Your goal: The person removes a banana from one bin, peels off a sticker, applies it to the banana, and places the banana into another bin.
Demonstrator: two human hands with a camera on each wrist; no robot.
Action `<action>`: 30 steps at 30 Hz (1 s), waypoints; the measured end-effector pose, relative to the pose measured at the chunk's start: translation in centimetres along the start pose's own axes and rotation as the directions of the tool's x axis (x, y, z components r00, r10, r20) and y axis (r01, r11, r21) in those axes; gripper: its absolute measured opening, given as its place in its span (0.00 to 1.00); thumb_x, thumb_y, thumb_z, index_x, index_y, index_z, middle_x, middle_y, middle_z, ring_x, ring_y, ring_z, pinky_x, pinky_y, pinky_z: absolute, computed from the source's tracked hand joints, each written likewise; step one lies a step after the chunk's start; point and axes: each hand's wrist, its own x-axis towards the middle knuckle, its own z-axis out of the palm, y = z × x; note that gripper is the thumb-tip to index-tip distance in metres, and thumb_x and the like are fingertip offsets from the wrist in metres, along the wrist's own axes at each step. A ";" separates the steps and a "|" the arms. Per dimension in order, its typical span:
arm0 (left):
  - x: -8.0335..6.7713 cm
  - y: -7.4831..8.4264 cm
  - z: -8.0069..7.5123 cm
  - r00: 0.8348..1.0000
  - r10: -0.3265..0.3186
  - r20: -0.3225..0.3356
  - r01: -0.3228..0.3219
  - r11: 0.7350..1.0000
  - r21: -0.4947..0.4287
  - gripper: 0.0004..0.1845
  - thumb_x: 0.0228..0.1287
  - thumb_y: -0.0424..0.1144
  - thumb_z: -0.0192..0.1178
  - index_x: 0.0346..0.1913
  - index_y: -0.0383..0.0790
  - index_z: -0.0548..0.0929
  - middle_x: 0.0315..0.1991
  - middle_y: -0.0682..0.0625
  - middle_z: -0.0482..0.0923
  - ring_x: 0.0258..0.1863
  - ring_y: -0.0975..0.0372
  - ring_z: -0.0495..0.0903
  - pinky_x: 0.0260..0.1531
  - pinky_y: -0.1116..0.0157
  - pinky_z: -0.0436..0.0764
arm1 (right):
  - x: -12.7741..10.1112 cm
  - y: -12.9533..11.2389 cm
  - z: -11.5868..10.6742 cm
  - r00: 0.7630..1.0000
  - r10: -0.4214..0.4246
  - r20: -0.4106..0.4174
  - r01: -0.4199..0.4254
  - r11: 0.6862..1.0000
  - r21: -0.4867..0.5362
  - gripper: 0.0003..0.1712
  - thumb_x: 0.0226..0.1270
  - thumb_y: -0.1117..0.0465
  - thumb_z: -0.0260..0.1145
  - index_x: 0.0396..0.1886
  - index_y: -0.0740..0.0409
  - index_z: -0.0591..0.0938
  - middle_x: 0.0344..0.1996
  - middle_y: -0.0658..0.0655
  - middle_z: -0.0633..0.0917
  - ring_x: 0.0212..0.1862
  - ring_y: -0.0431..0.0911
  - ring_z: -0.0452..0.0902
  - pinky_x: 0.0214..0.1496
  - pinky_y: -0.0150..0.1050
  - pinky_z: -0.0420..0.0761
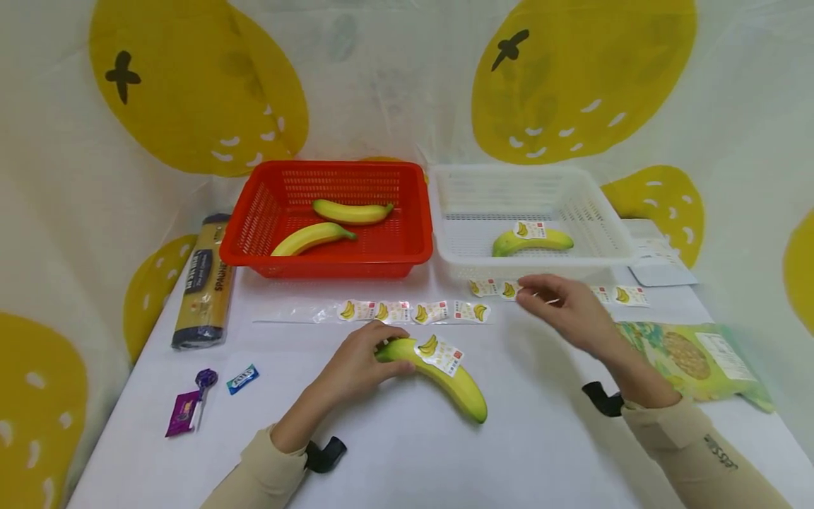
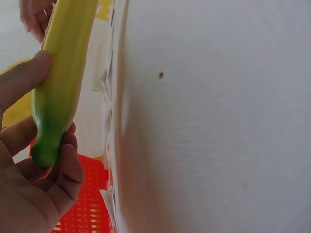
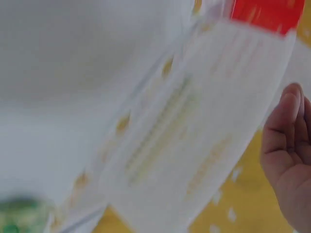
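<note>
My left hand holds a yellow banana with a green tip by its end, over the front middle of the table. A white sticker with a banana picture lies across its upper side. In the left wrist view, thumb and fingers wrap round the greenish stem end of the banana. My right hand hovers in front of the white basket, fingers loosely bent, its fingertips overlapping a strip of banana stickers. Nothing shows between the fingers of the right hand in the right wrist view.
A red basket with two bananas and a white basket with one stickered banana stand behind. Another sticker strip lies before them. Spaghetti, a lollipop and small wrapped sweets lie left; a green bag lies right.
</note>
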 end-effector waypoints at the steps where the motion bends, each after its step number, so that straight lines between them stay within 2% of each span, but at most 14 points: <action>1: 0.0 0.0 0.0 1.000 -0.003 -0.003 0.003 1.000 -0.003 0.22 0.56 0.47 0.77 0.54 0.50 0.86 0.46 0.57 0.82 0.43 0.65 0.74 0.46 0.65 0.77 | 0.3 0.5 -1.2 0.998 0.022 -0.051 -0.022 1.000 -0.007 0.24 0.75 0.51 0.65 0.62 0.61 0.81 0.46 0.57 0.88 0.40 0.33 0.79 0.39 0.28 0.80; 2: -0.1 0.0 0.0 1.000 -0.005 -0.005 0.005 1.000 -0.003 0.22 0.56 0.47 0.77 0.54 0.51 0.86 0.45 0.57 0.82 0.43 0.65 0.74 0.45 0.65 0.77 | 0.7 1.1 -2.3 0.994 0.047 -0.101 -0.049 0.999 -0.015 0.26 0.75 0.49 0.65 0.63 0.62 0.80 0.46 0.55 0.87 0.39 0.31 0.78 0.37 0.27 0.79; 5: -0.1 -0.1 -0.1 1.000 -0.009 -0.013 0.009 1.000 -0.006 0.22 0.55 0.47 0.77 0.54 0.51 0.87 0.44 0.57 0.82 0.42 0.65 0.74 0.44 0.67 0.77 | 1.7 3.7 -5.7 0.963 0.148 -0.225 -0.155 0.988 -0.014 0.32 0.74 0.43 0.63 0.66 0.62 0.77 0.40 0.38 0.82 0.36 0.25 0.75 0.34 0.23 0.76; 7: -0.1 -0.1 -0.1 1.000 -0.008 -0.020 0.008 1.000 -0.008 0.22 0.55 0.48 0.77 0.54 0.51 0.87 0.44 0.58 0.82 0.42 0.65 0.73 0.43 0.68 0.76 | 2.4 5.5 -7.7 0.937 0.215 -0.276 -0.222 0.975 0.006 0.36 0.74 0.41 0.61 0.69 0.63 0.75 0.35 0.30 0.78 0.34 0.23 0.74 0.33 0.21 0.76; 9: -0.2 0.0 -0.1 1.000 -0.007 -0.028 0.006 1.000 -0.012 0.22 0.55 0.48 0.77 0.53 0.51 0.87 0.43 0.58 0.81 0.41 0.65 0.73 0.42 0.68 0.76 | 2.8 7.3 -9.4 0.906 0.292 -0.307 -0.301 0.954 0.020 0.39 0.74 0.37 0.59 0.71 0.62 0.73 0.33 0.26 0.75 0.32 0.21 0.73 0.34 0.20 0.76; 13: -0.3 0.1 -0.1 0.999 -0.012 -0.041 0.011 1.000 -0.024 0.22 0.54 0.48 0.78 0.53 0.52 0.87 0.44 0.58 0.82 0.41 0.65 0.74 0.42 0.68 0.77 | 3.3 10.1 -11.4 0.843 0.422 -0.334 -0.435 0.899 0.038 0.45 0.73 0.32 0.55 0.74 0.61 0.70 0.42 0.40 0.77 0.32 0.23 0.72 0.34 0.19 0.74; 15: -0.4 0.2 -0.1 0.999 -0.019 -0.045 0.017 0.999 -0.031 0.22 0.54 0.48 0.78 0.53 0.52 0.87 0.44 0.58 0.83 0.42 0.65 0.75 0.43 0.68 0.78 | 3.3 11.2 -12.0 0.820 0.472 -0.324 -0.485 0.873 0.047 0.47 0.72 0.30 0.54 0.75 0.61 0.68 0.47 0.46 0.76 0.33 0.25 0.71 0.34 0.20 0.74; 16: -0.4 0.2 -0.2 0.999 -0.021 -0.049 0.019 0.999 -0.034 0.22 0.54 0.48 0.78 0.53 0.53 0.87 0.45 0.58 0.84 0.42 0.65 0.75 0.43 0.68 0.78 | 3.3 11.7 -12.1 0.813 0.487 -0.318 -0.500 0.865 0.047 0.47 0.71 0.30 0.54 0.75 0.62 0.69 0.46 0.47 0.77 0.33 0.26 0.71 0.34 0.21 0.74; 19: -0.5 0.1 -0.2 0.998 -0.024 -0.056 0.021 0.999 -0.045 0.22 0.55 0.48 0.78 0.53 0.53 0.87 0.45 0.58 0.85 0.41 0.64 0.76 0.43 0.67 0.78 | 3.1 12.7 -12.4 0.807 0.527 -0.268 -0.530 0.845 0.067 0.47 0.71 0.31 0.55 0.73 0.64 0.70 0.35 0.38 0.80 0.31 0.25 0.73 0.37 0.27 0.74; 22: -0.5 0.1 -0.3 0.998 -0.020 -0.061 0.017 0.999 -0.052 0.22 0.54 0.48 0.78 0.53 0.52 0.87 0.45 0.58 0.85 0.41 0.64 0.76 0.43 0.67 0.78 | 3.0 13.4 -12.5 0.808 0.547 -0.221 -0.533 0.837 0.123 0.42 0.71 0.32 0.58 0.68 0.62 0.75 0.23 0.29 0.80 0.27 0.23 0.78 0.37 0.28 0.74; 25: -0.5 0.1 -0.3 0.998 -0.024 -0.065 0.021 0.998 -0.056 0.23 0.54 0.48 0.78 0.54 0.51 0.87 0.45 0.57 0.86 0.41 0.64 0.75 0.43 0.67 0.77 | 3.0 13.6 -12.3 0.811 0.554 -0.188 -0.511 0.827 0.233 0.26 0.70 0.35 0.61 0.54 0.48 0.84 0.21 0.29 0.83 0.27 0.25 0.82 0.35 0.21 0.74; 27: -0.5 0.1 -0.3 0.997 -0.030 -0.071 0.026 0.998 -0.054 0.23 0.54 0.48 0.78 0.54 0.51 0.87 0.44 0.57 0.86 0.41 0.64 0.75 0.42 0.67 0.77 | 3.1 13.6 -12.2 0.816 0.549 -0.181 -0.494 0.825 0.275 0.16 0.69 0.36 0.63 0.43 0.38 0.84 0.21 0.30 0.84 0.28 0.26 0.84 0.32 0.18 0.75; 29: -0.5 0.1 -0.3 0.996 -0.034 -0.078 0.030 0.998 -0.052 0.23 0.54 0.47 0.78 0.54 0.51 0.87 0.43 0.57 0.86 0.40 0.64 0.75 0.41 0.68 0.76 | 3.2 13.6 -12.0 0.817 0.549 -0.174 -0.485 0.819 0.306 0.11 0.68 0.36 0.64 0.35 0.33 0.82 0.21 0.31 0.84 0.28 0.27 0.84 0.31 0.17 0.76; 30: -0.5 0.0 -0.3 0.996 -0.035 -0.082 0.031 0.998 -0.051 0.23 0.54 0.47 0.78 0.54 0.50 0.87 0.43 0.57 0.86 0.40 0.64 0.75 0.40 0.68 0.76 | 3.2 13.6 -12.0 0.819 0.549 -0.169 -0.484 0.817 0.313 0.10 0.69 0.37 0.64 0.35 0.33 0.82 0.22 0.32 0.84 0.28 0.28 0.84 0.31 0.18 0.76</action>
